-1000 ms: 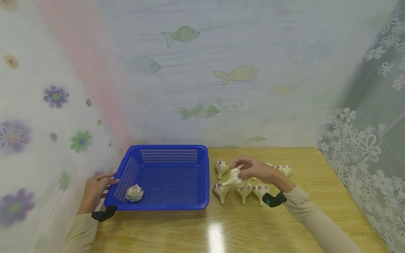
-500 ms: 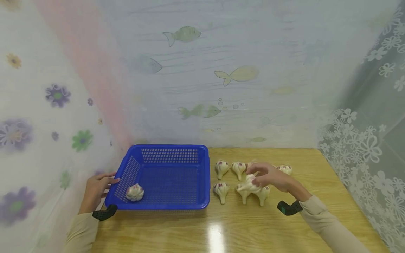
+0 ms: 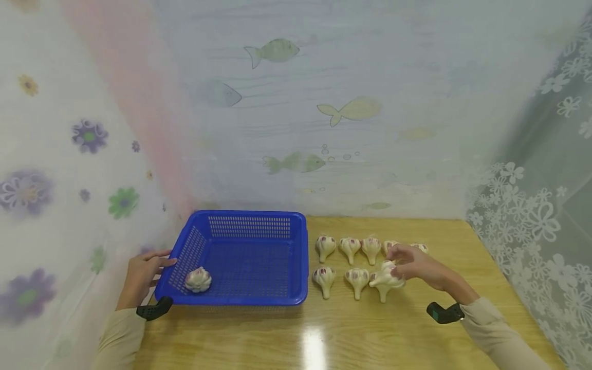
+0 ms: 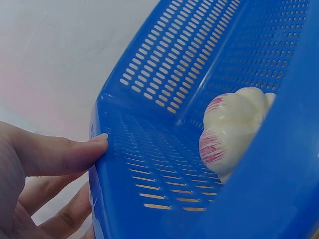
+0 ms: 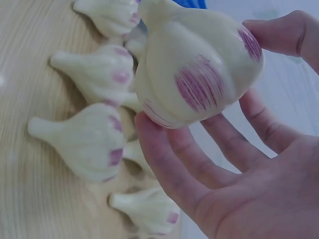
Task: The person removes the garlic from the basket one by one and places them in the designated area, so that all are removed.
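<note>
My left hand (image 3: 141, 277) grips the left rim of a blue plastic basket (image 3: 259, 272), with the thumb on the rim and the fingers behind the wall in the left wrist view. One white garlic bulb (image 3: 198, 280) with purple streaks lies inside, near the basket's front left corner. To the right of the basket, my right hand (image 3: 418, 267) holds another garlic bulb (image 5: 199, 69) between thumb and fingertips. That bulb is over the right end of the front row and partly covers a garlic bulb (image 3: 383, 295) beneath it.
More garlic bulbs (image 3: 350, 247) stretch along the table (image 3: 393, 339) in two rows, stems toward the front. The right hand partly hides the back row's right end. A wall hanging (image 3: 370, 169) with fish prints rises behind the table.
My right hand has carried its garlic bulb to the right, from above the left part of the rows to the front row's right end. The left hand stays at the basket.
</note>
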### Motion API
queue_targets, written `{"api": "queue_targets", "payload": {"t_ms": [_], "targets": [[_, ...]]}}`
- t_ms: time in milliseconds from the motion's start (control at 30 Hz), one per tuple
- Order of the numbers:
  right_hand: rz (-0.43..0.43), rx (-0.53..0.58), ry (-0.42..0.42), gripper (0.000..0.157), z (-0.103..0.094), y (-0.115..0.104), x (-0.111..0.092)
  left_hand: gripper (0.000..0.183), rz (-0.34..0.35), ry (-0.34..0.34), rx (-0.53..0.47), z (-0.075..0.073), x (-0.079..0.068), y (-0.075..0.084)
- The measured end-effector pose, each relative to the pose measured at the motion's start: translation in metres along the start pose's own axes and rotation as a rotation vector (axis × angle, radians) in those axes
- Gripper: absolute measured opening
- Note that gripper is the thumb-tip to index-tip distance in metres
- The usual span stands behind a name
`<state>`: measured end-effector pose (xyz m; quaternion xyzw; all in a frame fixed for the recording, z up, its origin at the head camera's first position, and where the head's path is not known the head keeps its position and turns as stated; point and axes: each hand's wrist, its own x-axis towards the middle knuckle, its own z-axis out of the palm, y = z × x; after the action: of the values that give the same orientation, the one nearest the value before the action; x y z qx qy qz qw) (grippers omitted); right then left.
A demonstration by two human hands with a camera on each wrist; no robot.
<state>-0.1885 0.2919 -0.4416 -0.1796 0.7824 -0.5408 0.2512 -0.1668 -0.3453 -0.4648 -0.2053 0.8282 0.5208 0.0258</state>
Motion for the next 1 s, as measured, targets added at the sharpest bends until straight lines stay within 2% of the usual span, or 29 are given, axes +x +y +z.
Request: {"api": "queue_targets", "payload": {"t_ms": [500,767,1000], "targets": [[0.004,-0.063,0.013,0.028,-0.021,0.014,-0.024,0.055,0.026,0.006,-0.009,0.000,-0.002,-0.001],[0.096,-0.046,-0.009,0.037,-0.034,0.031,-0.028,0.055,0.039,0.003,-0.027,0.000,-0.002,-0.002],[0.127,0.003,-0.051,0.038,-0.041,0.044,-0.027,0.054,0.035,0.008,-0.026,0.001,-0.001,-0.001]]}}
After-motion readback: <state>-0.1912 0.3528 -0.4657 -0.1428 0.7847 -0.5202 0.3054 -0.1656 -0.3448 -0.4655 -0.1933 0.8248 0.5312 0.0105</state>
